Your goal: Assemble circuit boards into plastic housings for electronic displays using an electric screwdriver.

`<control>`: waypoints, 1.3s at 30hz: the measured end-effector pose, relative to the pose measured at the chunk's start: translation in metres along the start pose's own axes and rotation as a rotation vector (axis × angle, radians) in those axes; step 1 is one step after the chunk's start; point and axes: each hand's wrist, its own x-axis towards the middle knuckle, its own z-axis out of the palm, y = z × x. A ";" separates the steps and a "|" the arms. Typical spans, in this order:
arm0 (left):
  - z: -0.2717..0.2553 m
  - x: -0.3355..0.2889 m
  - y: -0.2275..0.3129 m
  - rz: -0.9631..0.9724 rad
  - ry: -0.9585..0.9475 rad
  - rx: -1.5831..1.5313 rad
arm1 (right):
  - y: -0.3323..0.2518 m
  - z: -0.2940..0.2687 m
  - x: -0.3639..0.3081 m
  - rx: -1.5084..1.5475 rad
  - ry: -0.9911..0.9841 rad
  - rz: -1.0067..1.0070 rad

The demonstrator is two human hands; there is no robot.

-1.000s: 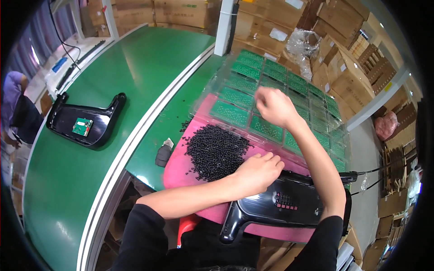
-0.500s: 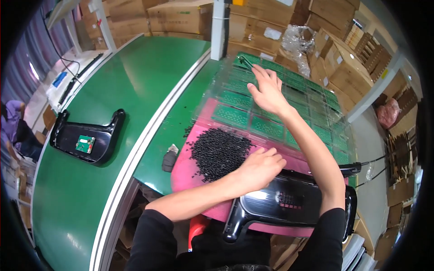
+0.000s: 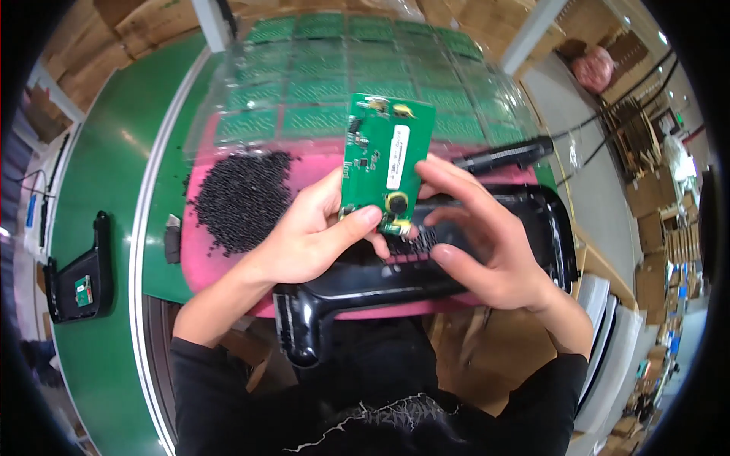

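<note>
My left hand [image 3: 304, 235] grips a green circuit board [image 3: 378, 171] by its lower left corner, the thumb across its face. The board is tilted up and carries a white label and small parts. At its right edge is my right hand [image 3: 494, 243], fingers spread and thumb apart; the index fingertip meets or nearly meets the edge. Beneath both hands a glossy black plastic housing [image 3: 357, 277] with curved arms lies on a pink mat [image 3: 199, 262]. Left of my left hand spreads a pile of tiny black screw-like pieces [image 3: 242, 201].
Clear plastic trays [image 3: 283, 114] with several green boards cover the far side. A black cylindrical tool [image 3: 506, 156] with a cable lies behind the housing. On the green conveyor [image 3: 99, 167] at left sits another black housing [image 3: 99, 266] holding a board. A dark block [image 3: 173, 239] lies beside the mat.
My right hand has come back from the trays toward me. A circuit board is now in my left hand, lifted over the housing. The view has shifted to the right.
</note>
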 end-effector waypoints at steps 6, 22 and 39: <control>0.011 -0.008 0.004 -0.259 -0.676 0.461 | -0.004 0.004 -0.061 -0.562 0.043 -0.035; -0.005 -0.007 -0.001 -0.446 -0.843 0.398 | 0.010 0.024 -0.074 -0.084 -0.037 0.094; -0.010 -0.005 0.014 -0.468 -0.676 0.323 | 0.011 0.003 -0.067 -0.177 0.100 -0.028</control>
